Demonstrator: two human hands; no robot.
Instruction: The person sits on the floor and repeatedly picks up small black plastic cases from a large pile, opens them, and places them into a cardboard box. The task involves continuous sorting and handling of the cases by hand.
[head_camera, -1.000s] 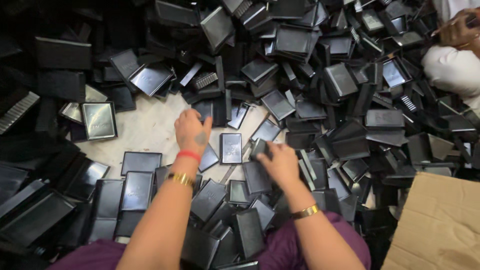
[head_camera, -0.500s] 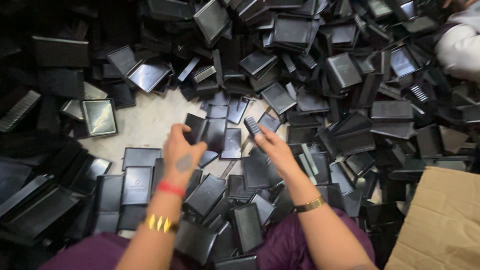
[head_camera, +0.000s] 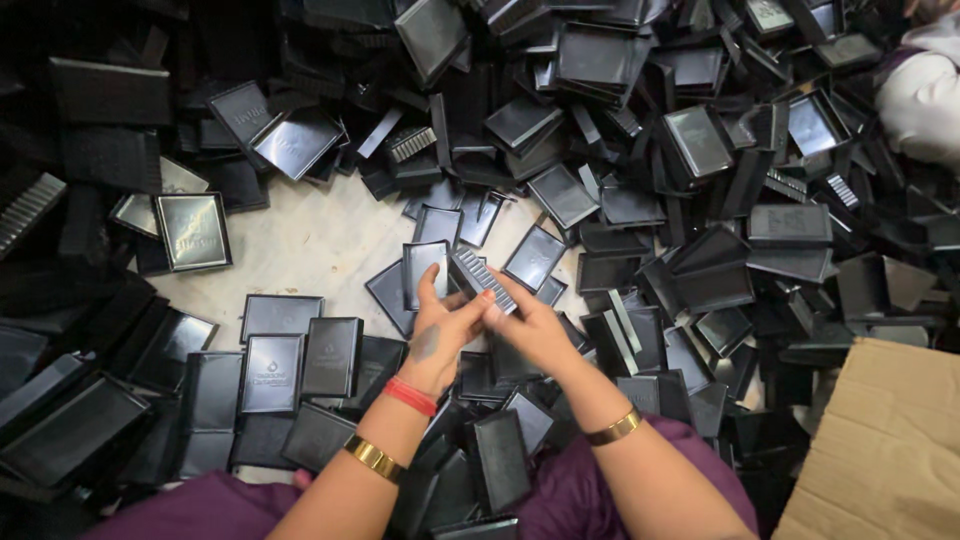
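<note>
My left hand (head_camera: 442, 330) and my right hand (head_camera: 530, 325) meet in the middle of the view, just above my lap. The left hand grips a flat black plastic tray (head_camera: 424, 268) by its lower edge. The right hand holds a narrow ribbed black plastic piece (head_camera: 484, 279) slanted against that tray. A red band and a gold bangle sit on my left wrist, a gold bangle on my right. Around both hands lie several loose black trays on a pale floor (head_camera: 310, 255).
A big heap of black plastic trays (head_camera: 620, 120) fills the far side and both flanks. Neat rows of trays (head_camera: 290, 360) lie at my left. A cardboard box (head_camera: 885, 450) sits at the lower right. Another person's pale sleeve (head_camera: 920, 95) shows at the upper right.
My hands have come together from apart. The left lifted a flat tray and the right brought a ribbed piece against it.
</note>
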